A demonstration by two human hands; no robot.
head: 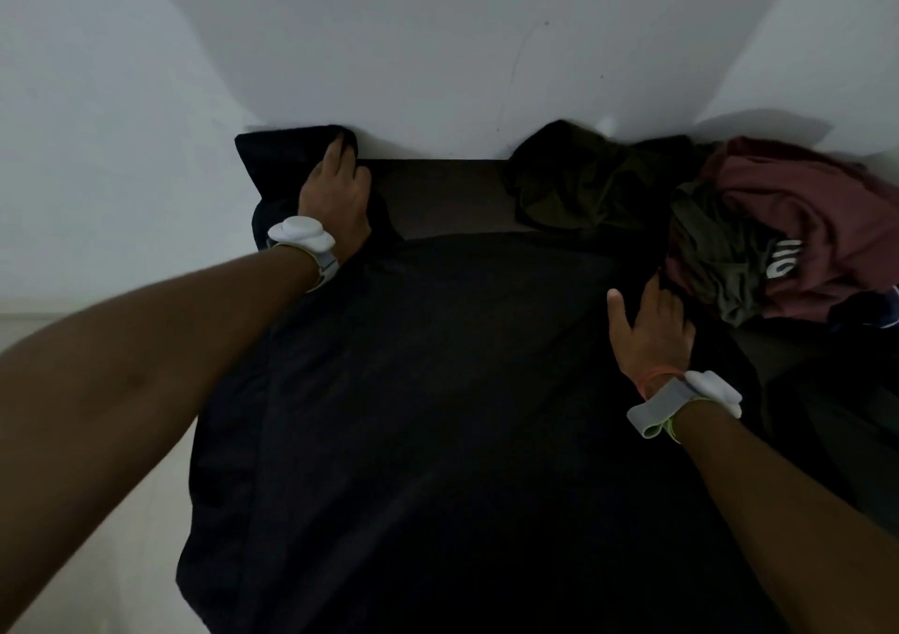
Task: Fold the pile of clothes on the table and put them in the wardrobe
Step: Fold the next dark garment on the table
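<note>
Left hand point(335, 195) sits far left, up against the white wall point(438, 49), fingers curled over a sleeve of the black shirt point(413, 390) and gripping it; white wrist device point(301, 237) strapped on that arm

Black shirt lies spread flat in the middle, covering most of the dark table point(438, 195); only a bare strip of table shows beyond it, along the wall

Right hand point(652, 332) is at the shirt's right edge, thumb sticking out, fingers curled into the dark fabric, so we read it as holding the shirt; a second wrist device point(700, 397) on that wrist

Rest of the pile is far right on the table: crumpled olive garment point(584, 181) by the wall, then a maroon garment point(802, 224) with white lettering, touching each other, both unfolded
</note>
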